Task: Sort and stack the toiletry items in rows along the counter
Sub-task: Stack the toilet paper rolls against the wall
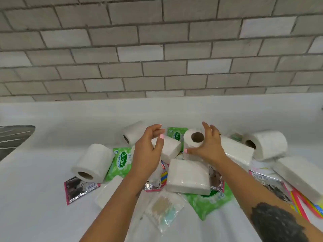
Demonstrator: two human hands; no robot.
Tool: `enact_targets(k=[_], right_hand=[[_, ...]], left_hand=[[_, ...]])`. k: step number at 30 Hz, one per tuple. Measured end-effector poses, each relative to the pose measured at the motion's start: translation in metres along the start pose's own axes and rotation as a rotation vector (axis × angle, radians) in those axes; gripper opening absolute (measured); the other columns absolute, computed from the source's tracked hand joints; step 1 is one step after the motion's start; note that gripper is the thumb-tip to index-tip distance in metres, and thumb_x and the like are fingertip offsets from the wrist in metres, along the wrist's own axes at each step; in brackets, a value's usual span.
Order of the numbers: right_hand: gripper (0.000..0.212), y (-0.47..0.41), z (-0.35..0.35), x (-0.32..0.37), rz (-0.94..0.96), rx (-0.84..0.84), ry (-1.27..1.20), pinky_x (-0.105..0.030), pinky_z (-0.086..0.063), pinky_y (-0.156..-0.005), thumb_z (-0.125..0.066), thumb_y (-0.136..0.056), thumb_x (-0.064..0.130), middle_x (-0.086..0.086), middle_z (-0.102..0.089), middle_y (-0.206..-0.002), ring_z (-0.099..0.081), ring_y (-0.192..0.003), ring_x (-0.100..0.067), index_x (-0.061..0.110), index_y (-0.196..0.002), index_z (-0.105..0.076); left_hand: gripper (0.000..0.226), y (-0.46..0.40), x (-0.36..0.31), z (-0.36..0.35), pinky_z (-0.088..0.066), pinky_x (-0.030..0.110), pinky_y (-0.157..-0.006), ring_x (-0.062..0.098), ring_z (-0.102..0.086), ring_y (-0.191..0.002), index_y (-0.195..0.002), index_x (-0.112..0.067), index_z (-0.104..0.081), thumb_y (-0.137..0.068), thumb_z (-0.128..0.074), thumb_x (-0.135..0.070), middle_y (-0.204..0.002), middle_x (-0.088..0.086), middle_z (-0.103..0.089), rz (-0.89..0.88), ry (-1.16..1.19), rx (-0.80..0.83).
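Head view: both hands (148, 151) (208, 145) hover open, hiding part of the toiletry pile (188, 179).

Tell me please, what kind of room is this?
Probably a kitchen or utility room at home: a white counter runs under a grey brick-pattern tiled wall, and a ribbed metal sink drainer is set in at the far left.

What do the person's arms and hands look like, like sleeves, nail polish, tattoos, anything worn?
Both forearms are bare, with no sleeves in view. The left hand and right hand have light pink nail polish. The right forearm carries a large dark tattoo. No rings, watch or bracelets show.
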State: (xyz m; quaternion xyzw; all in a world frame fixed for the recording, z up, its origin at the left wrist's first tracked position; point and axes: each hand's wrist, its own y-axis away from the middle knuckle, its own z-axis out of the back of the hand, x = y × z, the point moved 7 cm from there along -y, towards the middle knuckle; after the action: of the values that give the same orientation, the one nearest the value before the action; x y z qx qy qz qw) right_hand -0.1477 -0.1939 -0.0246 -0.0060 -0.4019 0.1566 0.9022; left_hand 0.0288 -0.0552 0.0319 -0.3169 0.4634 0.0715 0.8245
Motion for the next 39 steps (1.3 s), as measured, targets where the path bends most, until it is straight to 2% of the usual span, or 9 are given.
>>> enact_targets(k=[2, 5, 7, 10, 13, 16, 22, 29, 39], right_hand=[[0.123, -0.005, -0.006, -0.002, -0.014, 0.000, 0.007, -0.045, -0.018, -0.116, -0.088, -0.051, 0.043, -0.009, -0.008, -0.153, -0.005, -0.143, -0.028, 0.028, -0.147, -0.013], [0.119, -0.010, -0.014, -0.006, -0.009, -0.008, -0.018, -0.042, -0.030, -0.109, -0.088, -0.053, 0.038, -0.008, -0.024, -0.148, -0.023, -0.137, -0.027, 0.025, -0.147, -0.016], [0.115, -0.012, -0.014, -0.006, 0.002, -0.033, -0.026, -0.040, -0.035, -0.103, -0.088, -0.056, 0.033, -0.008, -0.032, -0.144, -0.033, -0.131, -0.026, 0.022, -0.147, -0.018], [0.110, -0.013, -0.013, -0.006, 0.006, -0.070, -0.028, -0.039, -0.039, -0.099, -0.087, -0.059, 0.030, -0.007, -0.036, -0.142, -0.039, -0.127, -0.026, 0.022, -0.146, -0.020], [0.108, -0.011, -0.011, -0.005, 0.010, -0.093, -0.063, -0.040, -0.041, -0.097, -0.086, -0.060, 0.027, -0.007, -0.039, -0.141, -0.042, -0.126, -0.026, 0.022, -0.146, -0.021], [0.106, -0.009, -0.004, -0.001, 0.023, -0.128, -0.091, -0.039, -0.041, -0.096, -0.085, -0.062, 0.025, -0.007, -0.039, -0.140, -0.043, -0.124, -0.026, 0.022, -0.146, -0.021], [0.105, -0.006, 0.014, 0.015, 0.053, -0.166, -0.143, -0.032, -0.038, -0.094, -0.086, -0.063, 0.026, -0.009, -0.039, -0.139, -0.042, -0.124, -0.026, 0.022, -0.146, -0.021], [0.105, 0.001, 0.026, 0.028, 0.073, -0.171, -0.203, -0.024, -0.033, -0.090, -0.086, -0.062, 0.027, -0.006, -0.039, -0.140, -0.042, -0.124, -0.021, 0.024, -0.146, -0.022], [0.106, 0.006, 0.039, 0.040, 0.094, -0.183, -0.212, -0.024, -0.035, -0.090, -0.087, -0.061, 0.030, -0.004, -0.041, -0.140, -0.044, -0.125, -0.020, 0.027, -0.145, -0.024]], left_hand=[[0.024, 0.001, 0.002, 0.004, -0.047, 0.014, -0.069, 0.000, -0.059, -0.083, -0.115, -0.036, -0.049, -0.094, -0.052, -0.027, -0.113, -0.016, -0.065, 0.013, -0.026, -0.022], [0.028, 0.007, 0.005, 0.011, -0.045, 0.012, -0.061, 0.018, -0.060, -0.070, -0.119, -0.030, -0.051, -0.093, -0.055, -0.020, -0.116, -0.018, -0.063, 0.028, -0.021, -0.041], [0.032, 0.009, 0.005, 0.017, -0.044, 0.007, -0.063, 0.002, -0.059, -0.066, -0.121, -0.026, -0.052, -0.091, -0.057, -0.017, -0.119, -0.018, -0.060, 0.045, -0.026, -0.059], [0.043, 0.011, 0.009, 0.024, -0.038, 0.002, -0.085, -0.020, -0.051, -0.097, -0.125, -0.028, -0.049, -0.085, -0.065, -0.021, -0.128, -0.015, -0.052, 0.073, -0.066, -0.059], [0.062, 0.011, 0.019, 0.026, -0.029, 0.037, -0.114, 0.006, -0.029, -0.138, -0.131, -0.030, -0.042, -0.077, -0.073, -0.033, -0.137, -0.017, -0.041, 0.082, -0.192, -0.028], [0.089, 0.012, 0.032, 0.022, -0.017, 0.047, -0.117, 0.013, -0.006, -0.146, -0.142, -0.026, -0.028, -0.070, -0.075, -0.047, -0.151, -0.011, -0.025, 0.108, -0.344, 0.054], [0.126, 0.011, 0.064, 0.011, -0.007, 0.043, -0.120, 0.019, 0.015, -0.146, -0.150, -0.023, -0.007, -0.054, -0.071, -0.072, -0.159, -0.006, 0.002, 0.205, -0.553, 0.224], [0.116, 0.005, 0.069, 0.010, -0.031, 0.033, -0.110, 0.017, -0.028, -0.138, -0.148, -0.024, -0.018, -0.056, -0.083, -0.051, -0.150, -0.003, -0.028, 0.260, -0.445, 0.240], [0.108, -0.012, 0.048, 0.028, -0.040, 0.034, -0.103, 0.017, -0.044, -0.126, -0.145, -0.028, -0.028, -0.055, -0.086, -0.043, -0.138, -0.004, -0.047, 0.175, -0.362, 0.130]])
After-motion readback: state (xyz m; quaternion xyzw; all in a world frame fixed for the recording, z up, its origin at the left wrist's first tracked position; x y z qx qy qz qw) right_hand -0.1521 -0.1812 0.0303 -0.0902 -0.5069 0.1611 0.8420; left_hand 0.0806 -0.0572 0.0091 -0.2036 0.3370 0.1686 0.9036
